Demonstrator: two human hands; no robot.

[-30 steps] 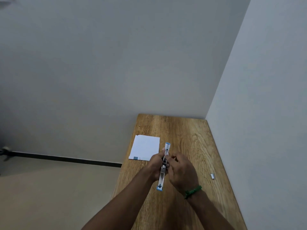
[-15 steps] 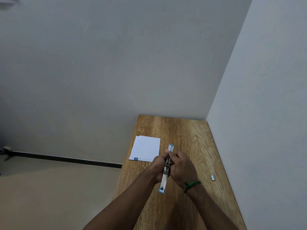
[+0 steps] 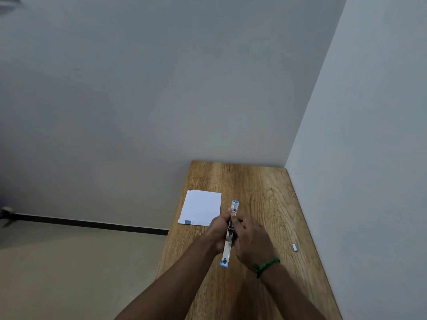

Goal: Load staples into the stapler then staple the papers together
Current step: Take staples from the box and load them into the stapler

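The fingers (image 3: 239, 221) of the right hand (image 3: 251, 241) are curled in against the middle of the stapler (image 3: 227, 247), the fingertips pinching at its silver channel; whether a strip of staples lies under them is too small to tell. The left hand (image 3: 217, 230) grips the same stretch from the other side, thumb laid along the upper part and fingers wrapped beneath. The stapler is swung open into one long line, a blue end pointing away from the person and another blue end toward them, held over the middle of the wooden table (image 3: 261, 188); I cannot tell if it touches the wood. A green wristband (image 3: 265, 266) circles the right wrist, and both forearms are bare.

Left of the hands, near the table's left edge, the papers (image 3: 202, 207) lie flat in a white stack with a small blue mark at the near corner. Well to the right, close to the wall (image 3: 369, 158), a short strip of staples (image 3: 295, 247) rests on the wood. A dark baseboard (image 3: 92, 225) runs along the floor at left
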